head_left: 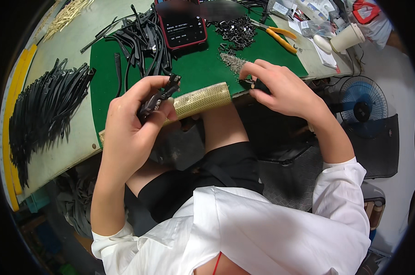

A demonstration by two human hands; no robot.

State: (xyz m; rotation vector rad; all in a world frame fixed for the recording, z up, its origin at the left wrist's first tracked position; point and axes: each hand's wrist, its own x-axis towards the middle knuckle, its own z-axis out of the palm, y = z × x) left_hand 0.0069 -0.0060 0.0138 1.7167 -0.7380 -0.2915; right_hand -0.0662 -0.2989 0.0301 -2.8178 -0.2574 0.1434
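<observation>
Black plastic pieces (pixel 158 100), a small bunch, sit in L hand (pixel 129 120), pinched btwn thumb & fingers; that grip is pressed firmly round them. Bunch runs at a slant across the fingers: upper end sticks out past the fingertips, lower end tucks in toward the palm. It's held up in front of the desk (pixel 76 137) edge, just L of the yellowish mesh-patterned strip (pixel 200 103) along that edge; can't tell if it touches.

R hand (pixel 287 89) is well apart from the bunch, at the R end of the strip. Its grip is curled closed on a small dark tool (pixel 259 85), thumb below, fingers above; exact kind unclear, mostly hidden.

On the desk, a green mat (pixel 102 98) w/ a loose pile of long black strips (pixel 141 43) beyond L hand, a red-cased phone (pixel 182 30) beside it, then a heap of tiny black bits (pixel 237 33). Grey shavings (pixel 232 62) lie near R fingertips; pliers (pixel 282 42) w/ orange handles farther back. Big fanned heap of black strips (pixel 47 110) far L, off the mat. White cup (pixel 348 37) at R end, blue-bladed fan (pixel 362 106) below it, beyond R forearm.
</observation>
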